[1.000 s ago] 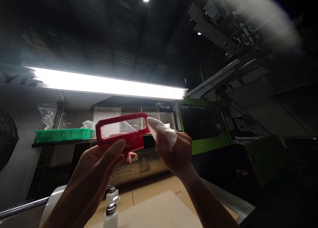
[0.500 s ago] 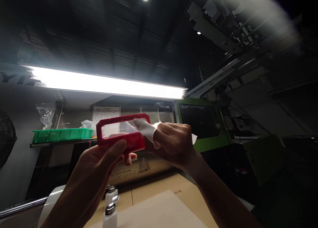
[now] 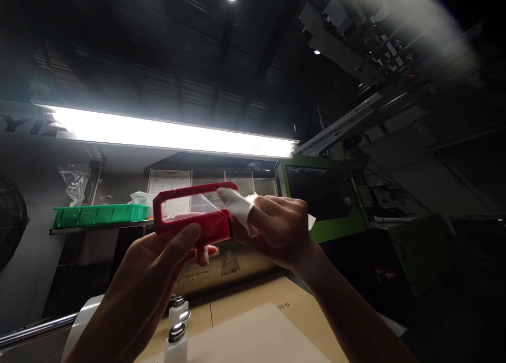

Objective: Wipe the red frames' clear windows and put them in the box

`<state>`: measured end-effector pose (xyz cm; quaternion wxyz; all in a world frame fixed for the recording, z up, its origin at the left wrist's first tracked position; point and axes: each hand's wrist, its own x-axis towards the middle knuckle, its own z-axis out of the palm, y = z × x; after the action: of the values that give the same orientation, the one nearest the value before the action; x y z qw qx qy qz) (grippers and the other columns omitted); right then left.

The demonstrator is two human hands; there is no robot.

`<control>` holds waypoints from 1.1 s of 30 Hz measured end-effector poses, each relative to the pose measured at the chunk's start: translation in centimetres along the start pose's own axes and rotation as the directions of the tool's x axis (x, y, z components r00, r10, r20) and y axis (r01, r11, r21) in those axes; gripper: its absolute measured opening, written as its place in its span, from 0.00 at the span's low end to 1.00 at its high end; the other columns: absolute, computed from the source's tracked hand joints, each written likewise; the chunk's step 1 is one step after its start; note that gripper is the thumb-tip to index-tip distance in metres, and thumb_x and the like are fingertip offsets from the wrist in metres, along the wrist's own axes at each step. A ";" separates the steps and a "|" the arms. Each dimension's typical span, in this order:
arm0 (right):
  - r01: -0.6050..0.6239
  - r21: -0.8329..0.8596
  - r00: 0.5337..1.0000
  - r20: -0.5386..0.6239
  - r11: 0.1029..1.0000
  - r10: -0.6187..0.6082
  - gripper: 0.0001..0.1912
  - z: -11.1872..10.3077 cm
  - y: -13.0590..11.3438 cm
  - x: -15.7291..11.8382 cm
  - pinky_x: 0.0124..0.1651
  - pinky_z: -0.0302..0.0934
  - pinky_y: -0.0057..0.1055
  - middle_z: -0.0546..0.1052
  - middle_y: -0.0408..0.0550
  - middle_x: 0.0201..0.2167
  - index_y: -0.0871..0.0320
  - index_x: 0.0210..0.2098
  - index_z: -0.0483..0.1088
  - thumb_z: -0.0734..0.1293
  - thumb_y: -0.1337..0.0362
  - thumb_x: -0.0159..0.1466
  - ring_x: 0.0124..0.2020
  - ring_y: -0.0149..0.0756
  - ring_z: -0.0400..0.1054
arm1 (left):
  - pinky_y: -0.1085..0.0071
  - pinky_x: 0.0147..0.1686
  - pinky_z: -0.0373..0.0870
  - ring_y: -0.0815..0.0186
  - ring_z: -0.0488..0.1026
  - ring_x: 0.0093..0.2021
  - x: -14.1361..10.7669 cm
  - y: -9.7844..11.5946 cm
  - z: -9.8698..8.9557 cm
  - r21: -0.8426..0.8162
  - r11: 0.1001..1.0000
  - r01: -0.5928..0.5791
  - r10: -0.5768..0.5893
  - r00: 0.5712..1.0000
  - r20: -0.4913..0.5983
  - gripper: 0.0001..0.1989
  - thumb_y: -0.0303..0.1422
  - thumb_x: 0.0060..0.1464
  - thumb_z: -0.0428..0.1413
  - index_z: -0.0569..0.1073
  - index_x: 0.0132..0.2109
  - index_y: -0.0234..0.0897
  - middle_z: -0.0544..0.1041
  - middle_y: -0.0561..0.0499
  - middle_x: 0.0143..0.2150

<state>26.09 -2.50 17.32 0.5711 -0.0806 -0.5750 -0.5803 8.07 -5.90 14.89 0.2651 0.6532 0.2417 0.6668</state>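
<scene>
two hands are in view, both the worker's own. the left hand (image 3: 158, 257) grips one red frame (image 3: 211, 230): the thumb lies flat on the front of its lower part, and the fingers curl behind, closed on it. one fingertip shows beyond the lower edge. the frame is raised above the bench, near the middle of the view, its long side slightly tilted up to the right, and has one long clear window (image 3: 184, 205).

the right hand (image 3: 280, 223) has its fingers bent and closed on one white cloth (image 3: 239, 210), which covers an extended fingertip and overlaps the window's right end; how firmly it presses i cannot tell.

below, i count at least two white bottles (image 3: 176, 348) with metal caps, beside the left forearm; a third cap shape is partly hidden. one pale sheet (image 3: 256, 336) lies over brown cardboard (image 3: 237, 306), which bears two printed characters.

on the shelf behind stands one green tray (image 3: 98, 215). two clear bags (image 3: 74, 185) are noted, one above the tray's left end, one at its right. one printed sheet (image 3: 169, 178) stands behind the frame. overhead is one lit strip light (image 3: 174, 134); to the right, one green-edged machine (image 3: 336, 233); at far left, one fan (image 3: 11, 221), cut by the view's edge.
</scene>
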 end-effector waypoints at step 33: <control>-0.198 0.312 0.930 0.358 0.929 0.078 0.11 -1.1 -5.2 -3.9 0.18 0.49 0.26 0.70 0.58 0.56 0.58 0.23 0.66 0.60 0.69 0.62 0.15 0.22 0.53 | 0.68 0.39 0.72 0.58 0.75 0.40 -0.8 -2.2 -1.5 0.000 0.967 0.254 -0.253 0.965 0.063 0.20 0.48 0.47 0.60 0.77 0.46 0.44 0.81 0.49 0.42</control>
<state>24.08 -2.79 11.00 0.5085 -0.1197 -0.7496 -0.4066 6.67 -4.73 12.79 0.3584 0.6363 0.3121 0.6077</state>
